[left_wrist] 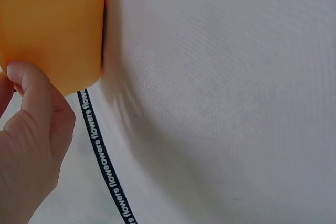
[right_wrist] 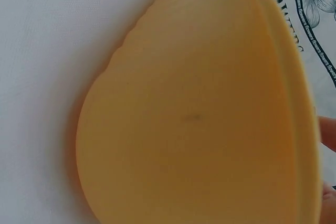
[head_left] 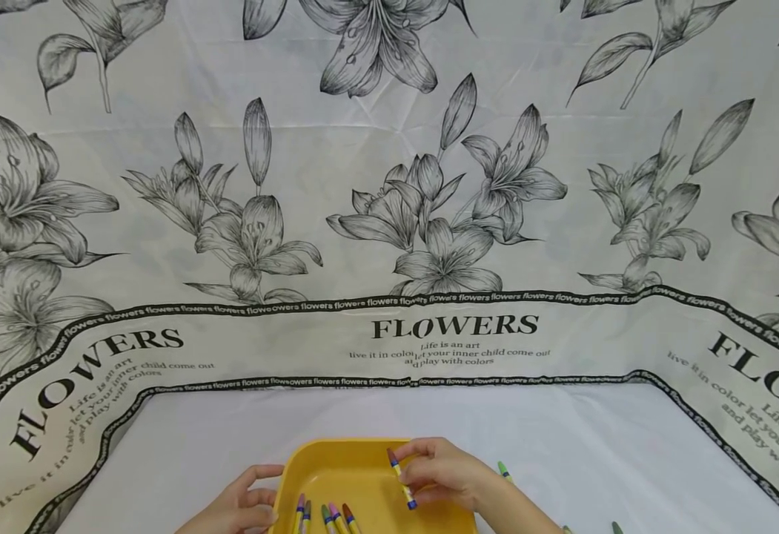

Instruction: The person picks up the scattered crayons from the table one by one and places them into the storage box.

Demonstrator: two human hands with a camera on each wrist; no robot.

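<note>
A yellow plastic tray (head_left: 345, 442) stands at the front of the white table, cut off by the lower edge of the head view. At its left side my left hand (head_left: 239, 503) grips the wall near the rim; in the left wrist view its bent fingers press the yellow side. Over the tray's right half, my right hand (head_left: 444, 472) pinches a brown-tipped crayon (head_left: 399, 477) with a yellow and blue wrapper. Several other crayons, among them a pink one (head_left: 339, 518), lean inside the tray's left half. The tray's outer wall (right_wrist: 199, 145) fills most of the right wrist view.
A light green crayon (head_left: 505, 472) lies on the white tablecloth (head_left: 196, 437) right of the tray, near my right forearm. Another green crayon tip (head_left: 617, 527) shows at the lower edge. A flower-printed curtain (head_left: 429, 222) closes off the back and sides.
</note>
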